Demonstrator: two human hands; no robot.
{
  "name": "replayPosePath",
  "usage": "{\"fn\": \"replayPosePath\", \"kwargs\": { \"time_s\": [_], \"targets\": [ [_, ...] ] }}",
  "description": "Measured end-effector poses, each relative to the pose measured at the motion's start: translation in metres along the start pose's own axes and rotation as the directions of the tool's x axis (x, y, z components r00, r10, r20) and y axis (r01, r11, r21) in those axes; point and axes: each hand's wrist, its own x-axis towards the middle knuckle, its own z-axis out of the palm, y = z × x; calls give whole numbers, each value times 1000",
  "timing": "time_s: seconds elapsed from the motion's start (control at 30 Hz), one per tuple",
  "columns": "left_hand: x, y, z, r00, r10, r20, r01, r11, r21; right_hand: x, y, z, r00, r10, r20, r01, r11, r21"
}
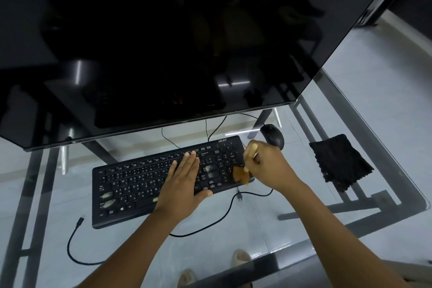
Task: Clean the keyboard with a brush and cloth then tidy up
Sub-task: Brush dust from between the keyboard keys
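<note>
A black keyboard (131, 184) lies on a glass desk, tilted with its right end farther away. My left hand (182, 182) rests flat on the keys right of the middle, fingers straight. My right hand (268, 166) grips a small brush with a light wooden handle (251, 151). Its brown bristles (240, 174) are blurred and touch the keyboard's right end over the number pad. A folded black cloth (339, 161) lies on the glass to the right, apart from both hands. Pale smudges show on some left keys.
A large dark monitor (163, 42) hangs over the back of the desk. A black mouse (273, 137) sits just behind my right hand. Loose black cables (74, 241) run in front of the keyboard. The glass desk edge (374, 222) is at the right. Sandalled feet show below.
</note>
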Motion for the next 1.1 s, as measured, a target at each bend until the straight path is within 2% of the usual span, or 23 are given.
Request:
{"fn": "replayPosePath", "kwargs": {
  "time_s": [0.07, 0.1, 0.17, 0.2, 0.23, 0.3, 0.33, 0.4, 0.43, 0.47, 0.5, 0.57, 0.63, 0.67, 0.7, 0.73, 0.77, 0.8, 0.83, 0.93, 1.0, 1.03, 1.1],
  "targets": [
    [0, 1, 0, 1000, 3, 10, -3, 1000, 8, 2, 1, -3, 985, 21, -173, -17, 1000, 25],
    [0, 1, 0, 1000, 4, 7, -5, 1000, 11, 4, 0, -4, 981, 23, -193, -9, 997, 72],
    [1, 1, 0, 1000, 9, 2, -9, 1000, 14, 6, -4, -2, 998, 0, -57, 7, 993, 118],
    [1, 0, 0, 1000, 8, 4, -8, 1000, 16, 6, -5, 2, 1000, -14, 6, 13, 998, 67],
    [0, 0, 1, 1000, 6, 8, -6, 1000, 17, 7, -7, 4, 1000, -20, -7, 21, 999, 40],
    [0, -1, 2, 1000, 4, 15, -4, 1000, 22, 11, -7, 4, 979, -2, -203, 9, 999, 32],
    [0, 0, 2, 1000, 6, 11, -6, 1000, 24, 13, -6, 2, 971, -2, -241, 14, 999, 48],
    [0, 0, 2, 1000, 11, -1, -11, 1000, 21, 20, -8, -1, 986, -7, -167, 20, 997, 72],
    [-1, 0, 3, 1000, 9, 1, -9, 1000, 15, 21, -9, 0, 997, -13, -77, 16, 999, 35],
    [-1, -1, 3, 1000, 6, -3, -6, 1000, 6, 23, -10, 1, 998, -6, -56, 5, 1000, -19],
    [-2, -1, 3, 1000, 5, -9, -5, 1000, -8, 25, -11, 1, 994, 8, -110, -13, 999, -41],
    [-2, 0, 3, 1000, 12, -10, -12, 1000, -28, 28, -10, -2, 968, 42, -248, -32, 998, 46],
    [-1, 1, 3, 1000, 16, -17, -17, 1000, -20, 31, -11, -5, 989, 46, -140, -24, 988, 155],
    [-1, 0, 3, 1000, 18, -15, -18, 1000, -13, 30, -11, -3, 1000, 27, -11, -25, 985, 170],
    [-1, 0, 4, 1000, 18, -13, -18, 1000, -6, 29, -12, 0, 999, 12, 42, -16, 994, 110],
    [-1, -2, 5, 1000, 16, -9, -16, 1000, 1, 30, -12, 1, 1000, 23, 1, -23, 998, 53],
    [-1, -2, 5, 1000, 15, -4, -15, 1000, 5, 32, -11, 0, 993, 36, -116, -34, 999, 21],
    [-1, -2, 5, 1000, 14, -2, -14, 1000, 6, 33, -11, -1, 975, 53, -214, -42, 998, 53],
    [0, -3, 6, 1000, 15, -1, -15, 1000, 8, 34, -11, -3, 969, 53, -243, -32, 995, 90],
    [-1, -3, 7, 1000, 24, -3, -24, 1000, 17, 33, -13, 1, 997, 6, -79, 7, 986, 165],
    [-1, -3, 7, 1000, 21, -14, -21, 1000, 1, 32, -17, 5, 989, -27, -142, 42, 994, 104],
    [-1, -2, 6, 1000, 18, -18, -18, 1000, -11, 33, -19, 5, 975, -20, -221, 47, 992, 118],
    [1, -1, 3, 1000, 19, -14, -19, 1000, -2, 36, -22, 6, 971, -14, -239, 56, 984, 171]
  ]
}}
